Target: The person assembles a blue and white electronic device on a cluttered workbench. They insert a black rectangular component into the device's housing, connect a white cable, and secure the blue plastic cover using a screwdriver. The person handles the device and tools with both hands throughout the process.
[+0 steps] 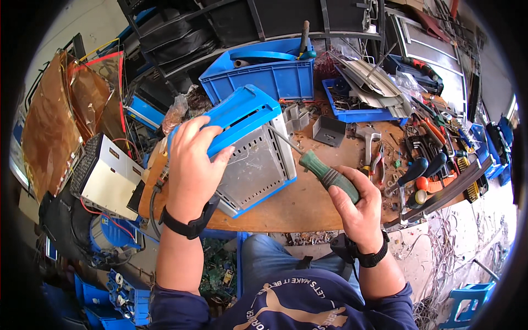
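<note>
A metal device case (250, 165) with slotted sides and a blue plastic frame (245, 118) stands tilted on the wooden bench in front of me. My left hand (193, 151) grips the near left part of the blue frame, thumb on its edge and fingers over the top. In my right hand (357, 201) is a screwdriver (316, 165) with a green handle, fingers wrapped round the grip. Its shaft points up and left to the case's upper right corner, by the end of the blue frame. Whether the tip touches the case or sits in a gap, I cannot tell.
Behind the case stands a blue crate (280, 77). Right of it lie a hammer (367, 140), red pliers (378, 162), a small dark metal bracket (329, 131) and many hand tools. A white metal box (113, 176) is at the left. Below the bench edge (269, 223) are circuit boards (220, 269).
</note>
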Demonstrator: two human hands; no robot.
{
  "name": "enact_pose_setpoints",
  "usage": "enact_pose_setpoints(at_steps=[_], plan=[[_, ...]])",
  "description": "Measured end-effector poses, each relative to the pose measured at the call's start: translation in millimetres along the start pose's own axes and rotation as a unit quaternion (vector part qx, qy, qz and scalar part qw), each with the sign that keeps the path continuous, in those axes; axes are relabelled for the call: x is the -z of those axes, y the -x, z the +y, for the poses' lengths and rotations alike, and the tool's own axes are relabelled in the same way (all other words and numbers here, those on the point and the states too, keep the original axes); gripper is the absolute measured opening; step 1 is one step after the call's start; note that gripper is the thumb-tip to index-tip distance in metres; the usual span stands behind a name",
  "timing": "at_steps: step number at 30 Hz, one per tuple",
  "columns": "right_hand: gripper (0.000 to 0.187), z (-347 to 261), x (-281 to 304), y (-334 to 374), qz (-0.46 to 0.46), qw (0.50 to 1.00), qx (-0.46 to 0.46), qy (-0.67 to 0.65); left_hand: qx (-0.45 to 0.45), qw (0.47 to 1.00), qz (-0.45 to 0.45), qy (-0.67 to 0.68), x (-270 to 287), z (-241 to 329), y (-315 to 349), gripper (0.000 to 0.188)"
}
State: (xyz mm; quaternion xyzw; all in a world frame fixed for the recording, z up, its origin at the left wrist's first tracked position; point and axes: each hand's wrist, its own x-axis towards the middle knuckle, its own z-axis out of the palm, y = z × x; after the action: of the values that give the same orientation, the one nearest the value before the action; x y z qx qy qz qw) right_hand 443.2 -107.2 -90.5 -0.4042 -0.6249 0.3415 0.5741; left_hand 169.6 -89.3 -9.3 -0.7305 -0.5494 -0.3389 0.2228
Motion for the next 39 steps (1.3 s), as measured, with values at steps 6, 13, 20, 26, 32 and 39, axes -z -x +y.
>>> enact_pose_setpoints(at_steps=[6,13,20,26,32,39], plan=[[0.035,1,-5,-1,0.013,1.000,0.011,0.011,-0.003,0.999,-0.043,0.009,-18,9,-14,0.052],[0.035,-1,-7,-2,0.027,0.996,0.059,0.054,-0.005,0.999,-0.043,-0.016,-27,7,-14,0.047],[0.034,-2,-9,-1,0.033,0.992,0.083,0.085,-0.001,0.999,-0.033,-0.041,-30,6,-12,0.044],[0.033,-1,-9,-2,0.031,0.991,0.094,0.087,-0.012,0.999,-0.026,-0.045,-32,5,-13,0.044],[0.034,0,-9,-1,0.037,0.989,0.098,0.107,-0.011,0.999,-0.020,-0.049,-33,6,-12,0.043],[0.035,-9,-15,3,0.053,0.973,0.145,0.172,-0.002,0.998,-0.033,-0.056,-32,7,-12,0.041]])
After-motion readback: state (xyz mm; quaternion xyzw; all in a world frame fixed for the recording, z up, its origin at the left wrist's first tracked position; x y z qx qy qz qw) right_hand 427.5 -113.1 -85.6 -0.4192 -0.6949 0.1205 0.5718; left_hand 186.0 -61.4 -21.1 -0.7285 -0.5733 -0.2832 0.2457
